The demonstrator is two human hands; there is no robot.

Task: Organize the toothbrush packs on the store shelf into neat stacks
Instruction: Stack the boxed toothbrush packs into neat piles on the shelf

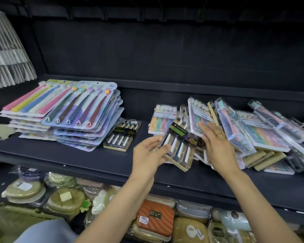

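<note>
Clear, stiff plastic cases make up most of the stock on the dark shelf (95,160), seen here from the single head view. The left hand (148,154) holds a black-and-gold toothbrush pack (178,148) by its near left edge, thumb on top and fingers (162,149) curled beneath, tilted just above the shelf in front of the jumbled pile (253,135). The right hand (216,146) is spread flat, its fingers straight and resting against a pastel pack (199,114) leaning at the pile's left side; it grips nothing. A matching black-and-gold pack (122,135) already lies flat to the left, just beside two tidy stacks of carded brushes (67,111).

The held pack looks light and rigid, so an edge pinch should carry it easily. Its glossy shell may be slippery, though, and a hold across both long sides would probably steady it better. The pile's packs overlap at odd angles and seem likely to slide if one is pulled from underneath; taking the topmost ones first looks safer.
</note>
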